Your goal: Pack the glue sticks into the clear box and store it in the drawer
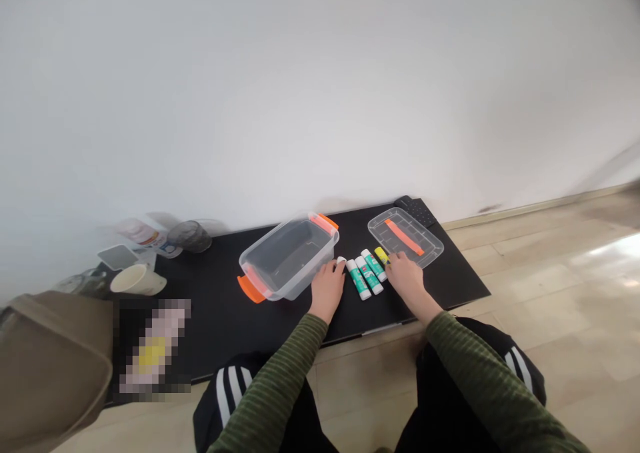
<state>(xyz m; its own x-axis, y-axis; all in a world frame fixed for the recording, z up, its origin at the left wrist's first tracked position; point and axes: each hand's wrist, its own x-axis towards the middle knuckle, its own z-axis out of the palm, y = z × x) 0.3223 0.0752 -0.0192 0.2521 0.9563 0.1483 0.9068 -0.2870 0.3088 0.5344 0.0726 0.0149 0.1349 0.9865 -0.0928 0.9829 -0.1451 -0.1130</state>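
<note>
Three green-and-white glue sticks (369,275) lie side by side, slanted; yellow stick (381,254) at right, partly covered; white-tipped stick (341,260) at left, mostly covered

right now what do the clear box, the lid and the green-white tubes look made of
Clear box: probably smooth plastic; walls see-through.
Lid: likely clear plastic too; the black surface shows through.
Tubes: perhaps plastic, from their even, rounded shape; finish unclear.

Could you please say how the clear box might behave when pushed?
The clear box is probably stiff, since it holds a straight-sided shape. Looking thin and see-through, it may be light for its size. Low and broad, it should slide rather than tip.
</note>
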